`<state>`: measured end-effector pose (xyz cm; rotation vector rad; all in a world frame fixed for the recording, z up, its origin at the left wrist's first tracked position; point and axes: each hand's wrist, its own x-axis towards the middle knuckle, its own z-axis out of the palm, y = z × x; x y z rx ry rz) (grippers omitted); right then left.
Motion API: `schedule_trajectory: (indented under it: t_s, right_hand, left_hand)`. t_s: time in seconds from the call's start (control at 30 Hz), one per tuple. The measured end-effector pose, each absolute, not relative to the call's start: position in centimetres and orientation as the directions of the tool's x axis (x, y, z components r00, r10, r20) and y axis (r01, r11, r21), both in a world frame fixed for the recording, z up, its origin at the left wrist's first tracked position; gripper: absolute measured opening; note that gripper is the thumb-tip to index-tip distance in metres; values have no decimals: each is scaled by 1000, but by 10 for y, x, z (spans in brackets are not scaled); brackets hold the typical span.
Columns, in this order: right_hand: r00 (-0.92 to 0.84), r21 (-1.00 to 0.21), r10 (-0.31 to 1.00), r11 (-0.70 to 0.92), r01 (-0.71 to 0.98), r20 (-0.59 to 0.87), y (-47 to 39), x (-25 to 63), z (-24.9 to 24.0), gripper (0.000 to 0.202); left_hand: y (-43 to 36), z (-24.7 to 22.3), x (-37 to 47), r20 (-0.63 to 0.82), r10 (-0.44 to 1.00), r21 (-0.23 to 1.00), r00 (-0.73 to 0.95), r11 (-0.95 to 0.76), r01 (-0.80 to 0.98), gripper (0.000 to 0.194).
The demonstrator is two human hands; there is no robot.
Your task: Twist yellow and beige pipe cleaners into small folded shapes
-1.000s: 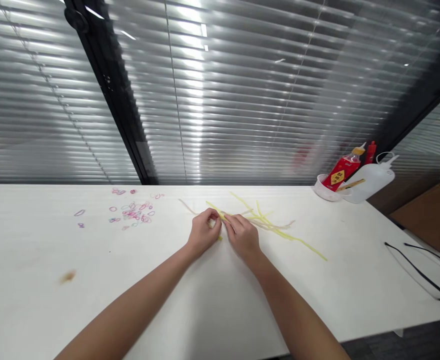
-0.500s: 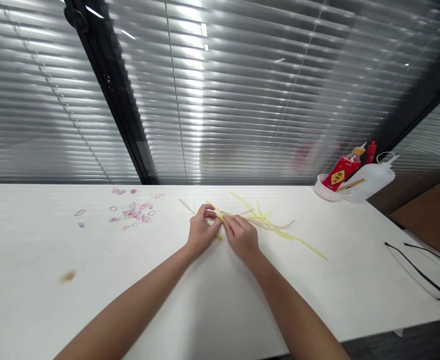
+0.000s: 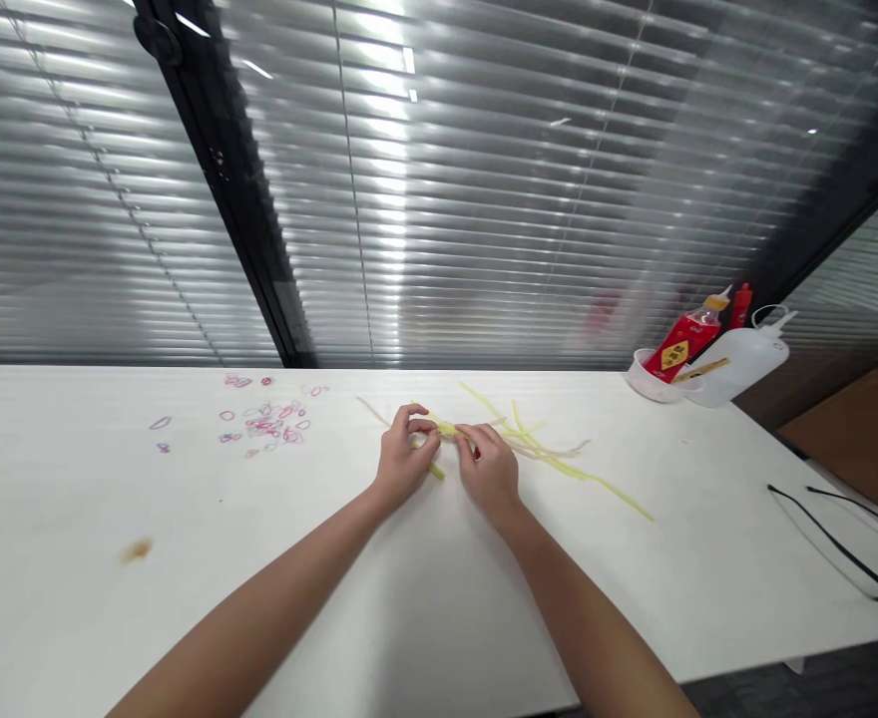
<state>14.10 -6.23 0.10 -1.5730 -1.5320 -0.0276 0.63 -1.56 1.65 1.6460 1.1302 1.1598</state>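
Near the table's middle, my left hand (image 3: 404, 459) pinches a thin yellow strip (image 3: 446, 430) between thumb and forefinger. My right hand (image 3: 490, 467) closes thumb and fingertips on the same strip just to the right. A short yellow end (image 3: 437, 471) pokes out below my left hand. Beyond and to the right of my hands, several loose yellow and pale pinkish strips (image 3: 559, 463) lie crossed on the table. One pale strip (image 3: 372, 410) reaches out to the left of my left hand. My fingers partly hide the strip they hold.
Many small pink and purple loops (image 3: 266, 427) lie scattered at the left on the white table (image 3: 296, 608). At the back right, a red bottle (image 3: 679, 344) leans in a white bowl (image 3: 653, 384) beside a translucent squeeze bottle (image 3: 745, 357). Black-framed glasses (image 3: 843, 543) rest near the right edge.
My right hand has shifted slightly right, opening a small gap between my fingertips where the yellow strip shows. My left hand has barely moved.
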Motion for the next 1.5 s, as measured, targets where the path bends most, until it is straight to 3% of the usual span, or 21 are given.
schedule_trajectory:
  t_s: [0.17, 0.43, 0.83, 1.13, 1.5]
  right_hand:
    - [272, -709, 816, 221, 670, 511, -58, 145, 0, 22]
    - [329, -807, 826, 231, 544, 458, -52, 147, -6, 22]
    - [320, -789, 809, 261, 556, 493, -53, 142, -5, 20]
    - [248, -660, 739, 334, 673, 627, -59, 144, 5, 22]
    - [203, -630, 751, 339, 698, 629, -60, 141, 4, 23]
  left_hand:
    - [-13, 13, 6, 246, 945, 950, 218, -280, 140, 30]
    - [-11, 10, 5, 258, 928, 953, 269, -291, 89, 33]
    - [-3, 3, 8, 198, 944, 971, 264, -152, -184, 32]
    - [-7, 7, 8, 210, 942, 972, 262, -170, -164, 30]
    - [-2, 6, 6, 148, 961, 960, 235, -82, -267, 40]
